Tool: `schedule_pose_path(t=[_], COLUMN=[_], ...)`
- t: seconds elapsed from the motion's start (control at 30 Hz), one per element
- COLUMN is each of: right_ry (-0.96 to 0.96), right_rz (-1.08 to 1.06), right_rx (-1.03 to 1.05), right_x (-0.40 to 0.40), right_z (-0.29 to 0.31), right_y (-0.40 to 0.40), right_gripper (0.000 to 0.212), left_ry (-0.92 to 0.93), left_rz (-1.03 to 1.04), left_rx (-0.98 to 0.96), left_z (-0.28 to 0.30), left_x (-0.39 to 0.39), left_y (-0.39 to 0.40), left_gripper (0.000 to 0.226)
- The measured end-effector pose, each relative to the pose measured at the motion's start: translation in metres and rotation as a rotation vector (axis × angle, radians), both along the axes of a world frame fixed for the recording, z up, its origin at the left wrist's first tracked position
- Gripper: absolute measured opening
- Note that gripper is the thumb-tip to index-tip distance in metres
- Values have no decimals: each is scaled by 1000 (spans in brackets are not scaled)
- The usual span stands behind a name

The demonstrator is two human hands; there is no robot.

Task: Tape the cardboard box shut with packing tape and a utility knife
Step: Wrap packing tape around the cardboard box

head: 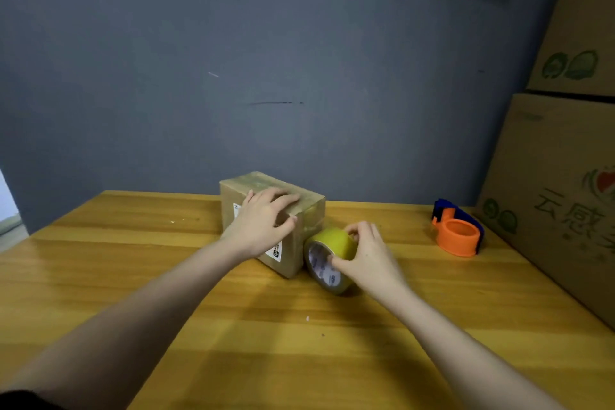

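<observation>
Cardboard box (293, 256) sits on the wooden counter (166, 276), mid-back, one corner turned toward the camera, white label on its near face. All places below are given from the box.

Step in hand, as I judge it: running tape from the roll onto the box's right-hand side. To do it well: keep the box pinned so it can't slide, hold the roll close against the box wall, pull the strip taut and flat, smooth it down with the pinning hand to avoid wrinkles, stop with enough overlap before cutting.

Left hand (263, 223) lies on top of the box at its near edge, fingers spread and bent over the top, thumb down the front face; grip is light, pressing and steadying rather than pinching.

Right hand (362, 256) is just right of the box, grasping the yellow tape roll (329, 260): thumb at the core opening, fingers curled over the outer rim. Roll stands on edge on the counter, touching or almost touching the box's right face; can't tell if a strip is already stuck.

Orange-and-blue tape dispenser (457, 231) sits well to the right of the box, untouched. No utility knife visible. Large printed cartons (559, 176) stacked far right of the box
</observation>
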State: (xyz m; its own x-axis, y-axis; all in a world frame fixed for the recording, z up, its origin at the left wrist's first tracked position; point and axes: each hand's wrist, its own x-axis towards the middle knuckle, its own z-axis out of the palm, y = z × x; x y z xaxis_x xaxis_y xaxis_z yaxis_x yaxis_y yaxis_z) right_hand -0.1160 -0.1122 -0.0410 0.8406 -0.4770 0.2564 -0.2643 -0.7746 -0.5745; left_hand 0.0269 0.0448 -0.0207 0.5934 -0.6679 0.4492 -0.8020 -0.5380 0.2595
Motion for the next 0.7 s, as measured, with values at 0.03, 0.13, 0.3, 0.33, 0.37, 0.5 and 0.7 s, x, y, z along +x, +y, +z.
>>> schedule_pose_path(t=[0.03,0.13,0.3,0.33,0.37,0.5,0.7], right_ry=[-20,-56,-138,-164,-193,-281,-287], right_rz=[-3,-15,25,33,38,28,93], right_rx=[26,111,333,362,381,396,363], right_x=[-6,-22,-36,-38,-38,-40,-43], right_z=[-2,-9,-20,-23,-27,-40,-49], right_y=[4,18,50,56,62,78,86], right_gripper=[50,49,53,56,58,68,78], left_ry=[8,69,260,323,373,436,466], left_rz=[-45,-169,-259,-260,-257,-248,-247], left_rx=[-8,-32,-175,-227,-273,-377,-437], left_z=[0,-1,-7,-8,-9,-10,-10], left_x=[0,2,-1,-4,-6,-10,-11], left_y=[4,15,16,12,8,-6,-14], left_gripper=[74,68,57,54,52,50,49])
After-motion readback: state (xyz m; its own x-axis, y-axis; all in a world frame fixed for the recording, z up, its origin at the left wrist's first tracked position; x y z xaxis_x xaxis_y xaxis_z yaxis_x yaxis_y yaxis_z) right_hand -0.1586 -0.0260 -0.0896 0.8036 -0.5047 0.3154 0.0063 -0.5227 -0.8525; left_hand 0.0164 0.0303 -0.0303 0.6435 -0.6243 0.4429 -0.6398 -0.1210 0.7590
